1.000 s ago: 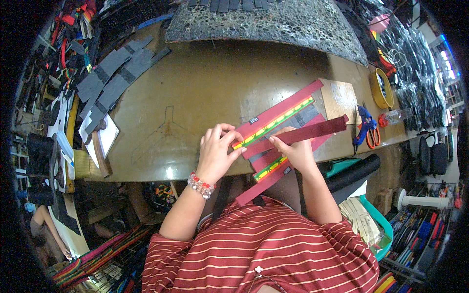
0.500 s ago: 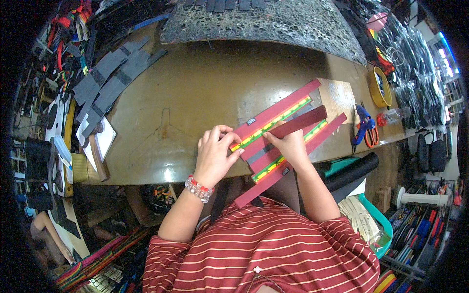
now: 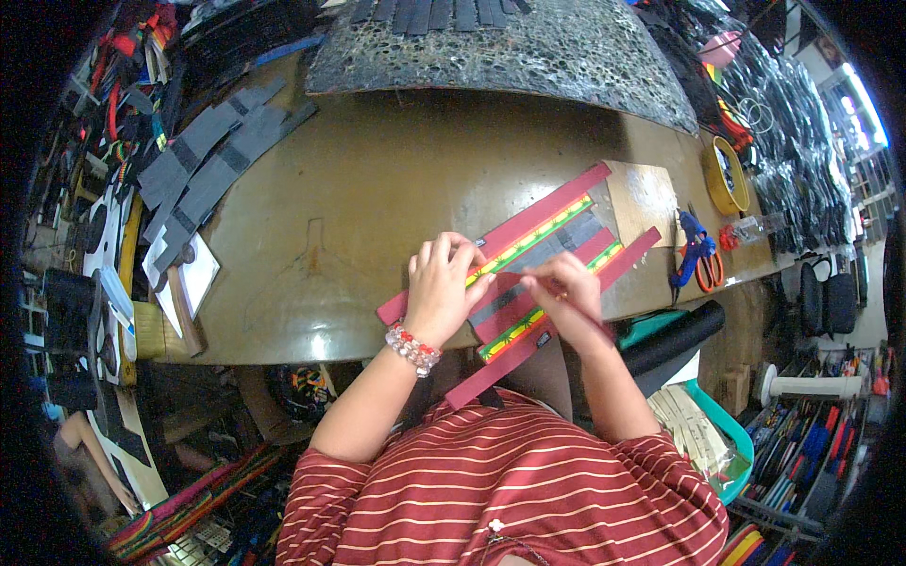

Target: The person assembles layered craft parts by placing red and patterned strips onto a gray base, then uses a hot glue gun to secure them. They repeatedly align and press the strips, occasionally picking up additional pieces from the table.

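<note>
On the near table edge lies a piece of work made of long maroon fabric strips [image 3: 545, 206] and narrow yellow-green-red patterned bands [image 3: 536, 236], over dark grey pieces [image 3: 574, 232]. My left hand [image 3: 440, 288], with a beaded bracelet at the wrist, rests on its left part, thumb and index finger closed at the end of a loose maroon strip. My right hand [image 3: 566, 292] pinches that same loose strip [image 3: 593, 327], which runs between the hands and hangs past the right palm toward me. The left fingertips partly hide the strip's end.
To the right lie a tan board [image 3: 642, 203], blue-handled pliers [image 3: 694, 250], orange-handled scissors [image 3: 710, 264] and a yellow oval container [image 3: 725, 177]. Dark strips [image 3: 209, 141] and a hammer [image 3: 184, 297] sit at left. A speckled dark slab [image 3: 500, 71] spans the far side.
The loose maroon strip, which pointed up and right, now slants down toward me through my right hand. My left hand has shifted slightly right, uncovering the outer maroon strip's left end.
</note>
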A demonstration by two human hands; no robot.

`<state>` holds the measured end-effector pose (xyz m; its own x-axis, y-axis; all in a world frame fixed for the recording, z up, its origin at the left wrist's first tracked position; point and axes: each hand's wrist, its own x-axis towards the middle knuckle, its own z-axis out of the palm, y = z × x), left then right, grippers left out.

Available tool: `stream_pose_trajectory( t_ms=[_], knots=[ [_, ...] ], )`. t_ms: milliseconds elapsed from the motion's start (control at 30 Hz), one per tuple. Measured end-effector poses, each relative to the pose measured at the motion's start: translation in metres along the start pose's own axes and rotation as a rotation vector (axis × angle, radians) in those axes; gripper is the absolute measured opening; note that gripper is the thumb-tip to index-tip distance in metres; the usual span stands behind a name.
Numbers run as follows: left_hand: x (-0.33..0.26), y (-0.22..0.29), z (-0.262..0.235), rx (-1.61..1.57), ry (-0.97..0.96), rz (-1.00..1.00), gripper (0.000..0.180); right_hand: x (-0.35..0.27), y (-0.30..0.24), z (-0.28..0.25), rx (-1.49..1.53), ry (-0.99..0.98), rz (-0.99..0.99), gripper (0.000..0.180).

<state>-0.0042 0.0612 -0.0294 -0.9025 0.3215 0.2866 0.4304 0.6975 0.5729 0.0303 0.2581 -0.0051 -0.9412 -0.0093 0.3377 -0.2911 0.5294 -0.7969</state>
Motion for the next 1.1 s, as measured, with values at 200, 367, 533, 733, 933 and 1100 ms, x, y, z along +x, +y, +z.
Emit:
stream_pose_trajectory(
  t_ms=[200,367,533,733,933,1100],
  knots=[
    [0.001,0.001,-0.001,-0.006,0.017,0.010,0.023,0.030,0.033,-0.010,-0.016,-0.033,0.383,0.022],
    [0.001,0.001,-0.001,-0.005,0.027,0.014,0.022,0.030,0.040,-0.007,-0.108,-0.028,0.337,0.022],
    [0.001,0.001,-0.001,-0.012,0.027,0.010,0.022,0.031,0.039,-0.002,-0.245,-0.066,0.294,0.024],
    [0.001,0.000,0.000,-0.019,-0.026,-0.027,0.024,0.036,0.042,-0.019,0.021,-0.094,0.369,0.031],
    [-0.001,-0.001,0.001,-0.032,0.003,-0.020,0.023,0.047,0.059,-0.053,0.070,0.036,0.619,0.025],
    [0.000,-0.001,0.000,-0.035,-0.002,-0.019,0.023,0.048,0.063,-0.045,-0.068,0.040,0.585,0.028]
  ],
)
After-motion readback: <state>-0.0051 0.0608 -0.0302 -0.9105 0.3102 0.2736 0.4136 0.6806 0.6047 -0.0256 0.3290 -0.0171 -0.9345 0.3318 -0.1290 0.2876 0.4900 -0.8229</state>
